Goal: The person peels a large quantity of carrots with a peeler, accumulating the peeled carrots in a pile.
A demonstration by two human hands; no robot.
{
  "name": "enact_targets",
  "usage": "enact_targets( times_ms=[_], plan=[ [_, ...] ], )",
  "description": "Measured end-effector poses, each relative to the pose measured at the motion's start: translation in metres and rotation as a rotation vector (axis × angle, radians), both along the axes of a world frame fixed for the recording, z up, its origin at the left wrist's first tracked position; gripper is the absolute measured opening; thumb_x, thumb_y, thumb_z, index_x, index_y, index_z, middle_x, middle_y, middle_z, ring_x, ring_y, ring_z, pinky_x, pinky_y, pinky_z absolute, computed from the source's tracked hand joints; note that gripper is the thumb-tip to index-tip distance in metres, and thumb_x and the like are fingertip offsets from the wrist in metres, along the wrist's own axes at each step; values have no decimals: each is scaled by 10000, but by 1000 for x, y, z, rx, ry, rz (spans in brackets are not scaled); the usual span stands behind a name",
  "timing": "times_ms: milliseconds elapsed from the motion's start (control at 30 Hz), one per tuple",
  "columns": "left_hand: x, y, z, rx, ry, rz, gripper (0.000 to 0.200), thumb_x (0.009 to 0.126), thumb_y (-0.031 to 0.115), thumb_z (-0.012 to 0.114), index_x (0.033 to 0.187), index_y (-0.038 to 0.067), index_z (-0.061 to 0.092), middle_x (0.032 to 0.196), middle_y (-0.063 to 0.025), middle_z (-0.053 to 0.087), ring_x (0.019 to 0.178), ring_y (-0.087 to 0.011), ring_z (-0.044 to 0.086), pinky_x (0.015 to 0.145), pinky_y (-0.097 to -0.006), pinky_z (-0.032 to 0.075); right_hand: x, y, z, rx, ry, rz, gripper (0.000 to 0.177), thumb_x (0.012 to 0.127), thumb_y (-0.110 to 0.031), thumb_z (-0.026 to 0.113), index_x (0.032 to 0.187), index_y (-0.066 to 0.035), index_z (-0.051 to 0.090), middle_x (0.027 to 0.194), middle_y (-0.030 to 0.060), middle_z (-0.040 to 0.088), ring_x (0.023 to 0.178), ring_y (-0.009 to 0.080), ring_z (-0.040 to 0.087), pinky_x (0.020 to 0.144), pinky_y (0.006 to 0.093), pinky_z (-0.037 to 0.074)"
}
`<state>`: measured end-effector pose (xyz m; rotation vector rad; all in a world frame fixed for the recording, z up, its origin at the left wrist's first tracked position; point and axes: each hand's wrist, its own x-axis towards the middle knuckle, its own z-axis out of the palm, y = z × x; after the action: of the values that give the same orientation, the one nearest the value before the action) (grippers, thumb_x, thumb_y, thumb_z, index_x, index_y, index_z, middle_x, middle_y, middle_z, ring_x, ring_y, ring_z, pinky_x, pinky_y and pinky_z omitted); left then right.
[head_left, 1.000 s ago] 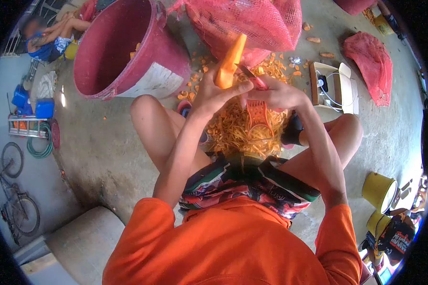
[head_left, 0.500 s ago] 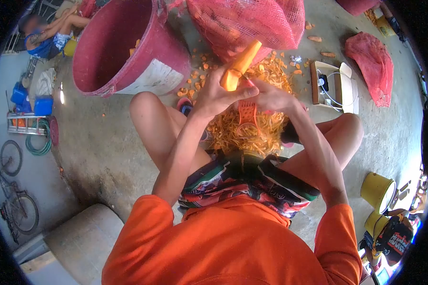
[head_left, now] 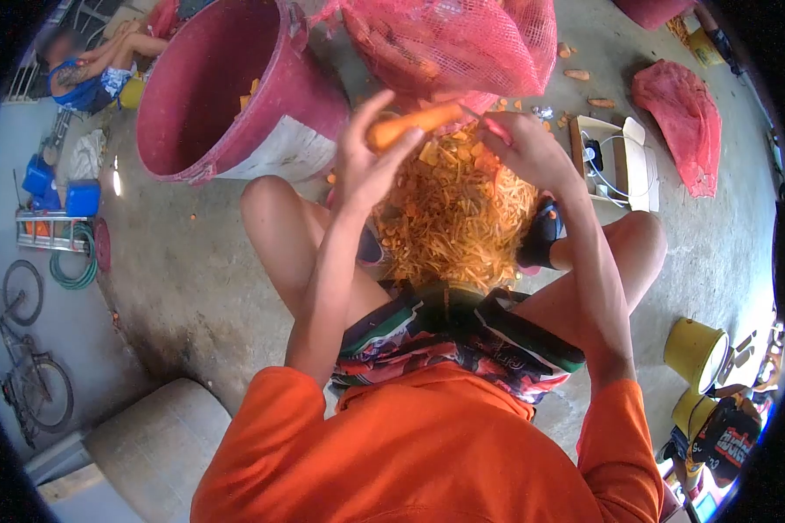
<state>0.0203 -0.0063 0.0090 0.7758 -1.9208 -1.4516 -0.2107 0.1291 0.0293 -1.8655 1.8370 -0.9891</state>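
Note:
My left hand (head_left: 366, 170) grips an orange carrot (head_left: 414, 125) between thumb and fingers, its tip pointing right. My right hand (head_left: 534, 150) is closed round a small knife with a red handle (head_left: 497, 131); its thin dark blade is at the carrot's right end. Something orange-red, partly hidden, shows below the right fingers; I cannot make out what it is. Below both hands a heap of carrot peelings (head_left: 458, 222) lies on the floor between my feet, with cut carrot ends on its far side.
A big red tub (head_left: 310, 96) with carrot pieces inside stands at left. Ahead sits a red mesh sack (head_left: 449, 44) of carrots. An open cardboard box (head_left: 624, 166) with a white cable and a red sack (head_left: 679, 122) lie right. Another person (head_left: 96, 74) sits far left.
The carrot has swung from steeply upright to nearly level. My right hand has moved up and right, bringing the blade to the carrot's end. The perforated orange tool no longer shows clearly.

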Motion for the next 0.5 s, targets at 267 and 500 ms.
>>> enact_targets(
  times_ms=[267,500],
  plan=[
    [-10,13,4,575,335,24,496,945,304,740,1340,57,570,1174,-49,673,973,-163,673,811,-277,559,18,-3,16,-106,-29,41,200,930,-158,667,1065,-10,680,895,240,672,872,429,642,755,451,504],
    [-20,26,9,172,301,15,351,884,201,816,1153,10,696,971,-13,708,809,-74,645,699,-210,516,22,-6,0,-139,52,36,246,928,-152,668,1089,33,653,955,255,674,912,440,640,771,474,514]
  ],
)
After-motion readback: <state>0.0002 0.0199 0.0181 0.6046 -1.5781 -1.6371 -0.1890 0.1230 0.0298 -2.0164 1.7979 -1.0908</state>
